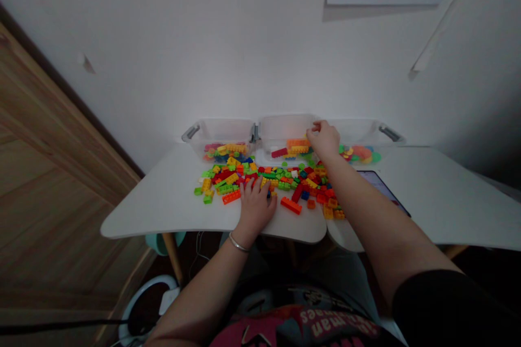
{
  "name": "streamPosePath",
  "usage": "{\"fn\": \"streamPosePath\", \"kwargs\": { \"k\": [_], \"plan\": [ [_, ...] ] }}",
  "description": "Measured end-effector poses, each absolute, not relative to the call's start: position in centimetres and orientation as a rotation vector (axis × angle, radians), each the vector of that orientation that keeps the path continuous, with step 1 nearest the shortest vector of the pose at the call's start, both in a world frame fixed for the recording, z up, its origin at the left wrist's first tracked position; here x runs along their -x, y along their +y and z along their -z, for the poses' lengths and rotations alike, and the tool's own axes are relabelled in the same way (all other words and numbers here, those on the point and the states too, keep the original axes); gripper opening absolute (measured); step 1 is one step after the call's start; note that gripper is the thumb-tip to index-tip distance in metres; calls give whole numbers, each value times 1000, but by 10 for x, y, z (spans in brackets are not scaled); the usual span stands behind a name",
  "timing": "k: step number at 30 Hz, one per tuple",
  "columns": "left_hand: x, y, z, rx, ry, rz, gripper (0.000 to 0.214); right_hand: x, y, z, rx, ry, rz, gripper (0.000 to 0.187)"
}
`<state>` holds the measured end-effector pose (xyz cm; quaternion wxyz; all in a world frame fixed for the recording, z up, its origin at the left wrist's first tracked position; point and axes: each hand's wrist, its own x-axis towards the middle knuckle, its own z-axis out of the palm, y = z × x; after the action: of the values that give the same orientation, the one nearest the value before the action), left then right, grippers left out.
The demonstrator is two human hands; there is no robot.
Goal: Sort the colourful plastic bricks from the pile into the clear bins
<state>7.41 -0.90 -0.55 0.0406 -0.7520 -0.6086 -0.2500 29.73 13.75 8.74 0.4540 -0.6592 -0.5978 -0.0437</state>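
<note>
A heap of coloured plastic bricks (280, 184) lies across the middle of a white table (163, 206). My left hand (255, 205) rests flat on the near edge of the heap, fingers spread over red and green bricks. My right hand (323, 138) reaches over the middle clear bin (285, 124), fingers curled in a pinch above orange and red bricks (295, 146) inside it. What the pinch holds, if anything, is too small to see. A loose orange brick (291, 205) lies just right of my left hand.
Three clear plastic bins stand along the wall: the left bin (220, 135) with mixed bricks, the middle one, and the right bin (366, 135) with round flat pieces. A dark phone (382, 187) lies under my right forearm. A wooden door is at the left.
</note>
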Motion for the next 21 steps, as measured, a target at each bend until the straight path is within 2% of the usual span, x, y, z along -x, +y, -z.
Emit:
{"fn": "streamPosePath", "kwargs": {
  "k": [7, 11, 14, 21],
  "plan": [
    [-74, -9, 5, 2306, -1865, 757, 44, -306, 134, -86, 1456, -1491, 12, 37],
    [-74, -9, 5, 2307, -1864, 764, 44, -303, 108, -83, 1387, -1443, 109, 34],
    [-74, -9, 5, 2306, -1870, 765, 44, -289, 77, -71, 1307, -1408, 8, 33],
    [-74, -10, 2, 2312, -1875, 765, 44, -258, 13, -33, 1220, -1890, -65, 18]
  ]
}}
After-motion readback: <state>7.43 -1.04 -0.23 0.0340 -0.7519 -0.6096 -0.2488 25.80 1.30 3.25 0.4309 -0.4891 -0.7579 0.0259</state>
